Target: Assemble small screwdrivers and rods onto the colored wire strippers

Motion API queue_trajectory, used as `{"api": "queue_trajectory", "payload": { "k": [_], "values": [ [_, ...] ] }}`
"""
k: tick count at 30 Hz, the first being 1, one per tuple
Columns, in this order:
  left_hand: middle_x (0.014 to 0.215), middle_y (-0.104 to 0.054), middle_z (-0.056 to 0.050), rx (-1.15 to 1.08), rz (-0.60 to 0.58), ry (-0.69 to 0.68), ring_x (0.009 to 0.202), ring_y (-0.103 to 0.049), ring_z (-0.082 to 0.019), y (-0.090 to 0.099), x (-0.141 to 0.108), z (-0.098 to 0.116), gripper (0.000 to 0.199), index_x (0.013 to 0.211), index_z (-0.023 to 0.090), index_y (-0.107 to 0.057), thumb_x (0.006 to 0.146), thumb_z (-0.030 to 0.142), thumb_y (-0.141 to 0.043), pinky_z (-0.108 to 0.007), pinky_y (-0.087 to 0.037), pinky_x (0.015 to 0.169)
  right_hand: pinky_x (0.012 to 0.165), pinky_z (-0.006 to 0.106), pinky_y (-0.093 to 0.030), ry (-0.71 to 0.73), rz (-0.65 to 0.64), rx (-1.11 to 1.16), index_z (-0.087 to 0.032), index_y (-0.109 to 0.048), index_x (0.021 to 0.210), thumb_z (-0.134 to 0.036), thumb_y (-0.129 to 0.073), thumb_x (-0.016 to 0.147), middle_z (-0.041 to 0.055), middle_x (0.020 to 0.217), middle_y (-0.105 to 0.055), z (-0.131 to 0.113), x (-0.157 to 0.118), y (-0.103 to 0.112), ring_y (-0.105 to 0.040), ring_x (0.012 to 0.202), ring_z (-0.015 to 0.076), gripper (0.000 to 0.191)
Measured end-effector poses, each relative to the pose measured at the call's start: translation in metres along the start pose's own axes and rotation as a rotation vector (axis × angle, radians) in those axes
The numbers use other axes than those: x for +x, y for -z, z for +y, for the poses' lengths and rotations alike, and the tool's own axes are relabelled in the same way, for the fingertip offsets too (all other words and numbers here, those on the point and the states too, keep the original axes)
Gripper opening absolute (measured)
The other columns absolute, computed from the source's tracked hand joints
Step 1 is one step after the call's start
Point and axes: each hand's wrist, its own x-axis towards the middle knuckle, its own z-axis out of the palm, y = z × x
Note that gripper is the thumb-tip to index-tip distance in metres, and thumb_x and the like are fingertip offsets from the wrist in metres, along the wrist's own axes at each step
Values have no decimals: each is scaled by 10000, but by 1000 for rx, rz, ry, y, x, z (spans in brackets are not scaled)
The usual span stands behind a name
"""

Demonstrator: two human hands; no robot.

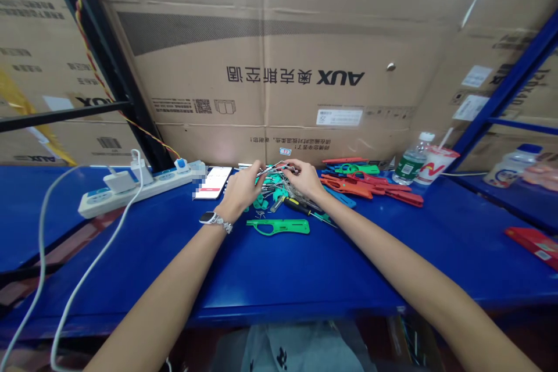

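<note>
- We hold our left hand (244,185) just above the centre of the frame's lower half, its thumb and fingers bent nearly closed around a slim metal piece (262,172).
- We keep our right hand (306,177) a little to the right of it, fingertips drawn together on a small metal piece (291,169); we cannot tell its exact shape.
- Beneath and between both hands we have a loose pile of metal and green parts (275,184), near the middle of the frame.
- Just below that pile we see a green casing (285,226) lying flat on the blue table (349,261), its looped end toward the left.
- We have a yellow-and-black screwdriver (297,205) slanting down to the right, under the right hand.
- Right of centre we see red casings (370,187), with another green casing and a blue one near them.
- Farther right stand a bottle with a green label (408,167) and a red-and-white cup (434,166), side by side.
- Left of our left hand lies a phone (213,182), its screen lit, near a white power strip (143,186).
- Upright cardboard (196,70) fills the upper middle.
</note>
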Motion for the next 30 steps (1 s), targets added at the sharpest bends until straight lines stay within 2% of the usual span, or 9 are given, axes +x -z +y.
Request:
{"api": "queue_trajectory", "payload": {
  "k": [6,10,16,17,20,22,25,28,30],
  "values": [
    [1084,-758,-110,-37,-11,-30,944,-714,-280,-1,0,-2,214,1170,194,-608,1025,306,-499,-320,-448,682,994,466,-455,68,-67,-230,-245,-712,1282,-159,-475,868,70,1077,-767,-2,0,15,-658,1070,285,485],
    [1006,-756,-97,-122,31,-53,860,-702,-256,2,2,-8,218,1138,191,-623,1014,335,-516,-305,-433,660,936,420,-475,167,-23,-203,-221,-682,1301,-109,-527,810,68,1031,-748,-2,-1,17,-653,949,247,527],
    [761,-663,-13,-376,2,-186,625,-578,-155,17,-7,-13,258,1061,188,-648,993,415,-545,-263,-372,592,823,390,-460,289,-23,-248,-197,-724,973,-220,-638,863,37,782,-657,-8,-22,34,-612,818,228,141],
    [718,-630,5,-403,-28,-201,586,-544,-143,20,-11,-13,274,1081,190,-646,991,429,-547,-258,-354,573,821,395,-459,314,-38,-267,-199,-719,930,-242,-653,864,45,789,-640,-10,-28,37,-604,839,237,103],
    [637,-562,37,-472,-115,-223,533,-490,-129,26,-25,-10,307,1105,192,-634,1001,459,-525,-252,-333,546,887,416,-463,393,-38,-183,-208,-691,881,-281,-696,846,97,1038,-647,-17,-48,46,-594,1023,267,82],
    [646,-586,28,-504,-150,-225,559,-520,-136,28,-31,-9,304,1066,192,-637,1015,455,-495,-254,-359,564,869,401,-482,340,-119,-42,-212,-667,889,-301,-694,854,78,1036,-674,-20,-60,47,-631,984,246,100],
    [695,-638,2,-514,-190,-211,615,-570,-151,28,-37,-10,308,1031,189,-642,1028,435,-456,-264,-387,592,768,364,-509,160,-231,204,-217,-634,1054,-326,-682,868,13,825,-700,-22,-73,43,-673,773,203,221],
    [669,-605,4,-483,-208,-184,587,-539,-149,27,-39,-11,306,1058,182,-640,1028,413,-443,-268,-360,572,766,358,-516,95,-241,345,-225,-564,1201,-332,-685,869,-13,757,-701,-21,-82,38,-705,762,206,369],
    [647,-549,20,-467,-199,-173,564,-501,-142,26,-40,-11,313,1131,185,-636,1016,425,-471,-266,-338,558,780,360,-516,97,-229,347,-228,-568,1158,-330,-688,870,0,780,-724,-20,-86,36,-721,790,211,328]
  ]
}}
